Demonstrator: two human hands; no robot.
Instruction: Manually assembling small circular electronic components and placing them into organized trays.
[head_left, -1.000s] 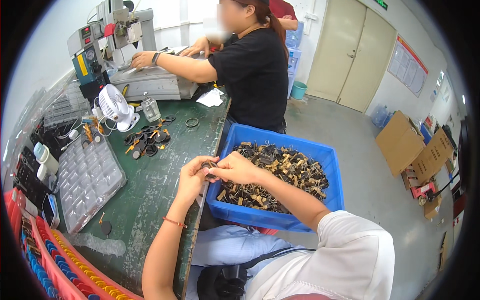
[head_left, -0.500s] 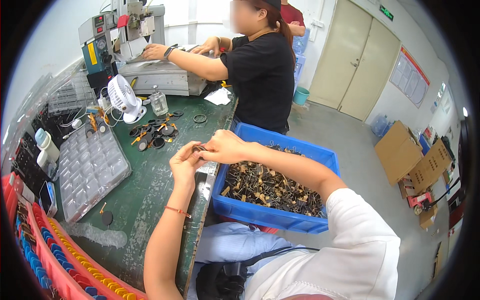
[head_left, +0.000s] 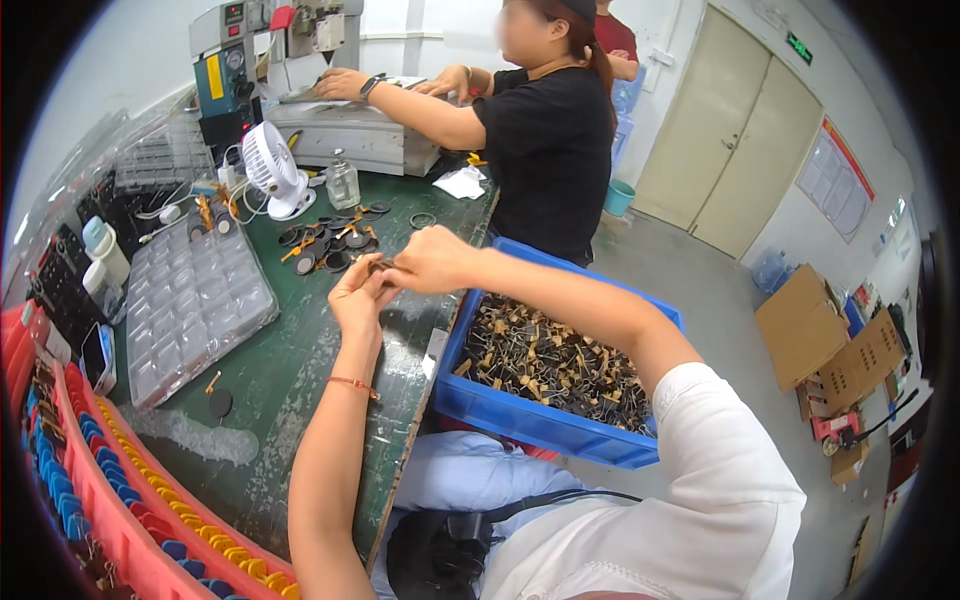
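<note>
Close together over the right part of the green workbench, my left hand [head_left: 352, 300] and my right hand [head_left: 432, 262] pinch a small dark part [head_left: 383, 264] between their fingertips. Its full shape is hidden by the fingers. Just beyond the hands lies a loose heap of black round discs [head_left: 330, 240], several with orange tabs. A thin dark ring [head_left: 422, 220] rests apart from that heap. Under my right forearm stands a blue bin [head_left: 540, 420], filled with black clips with wire handles and tan pieces [head_left: 550, 360].
Left on the workbench [head_left: 300, 400] are a clear compartment tray [head_left: 200, 310], a single black disc [head_left: 220, 403] and a white fan [head_left: 275, 170]. Pink racks [head_left: 130, 440] hold coloured clips nearby. A glass bottle [head_left: 342, 182] stands farther back. A co-worker [head_left: 550, 150] works at a machine.
Both hands have shifted slightly left and up over the bench, still together on the small part. The whole view has moved a little, so the background sits farther right.
</note>
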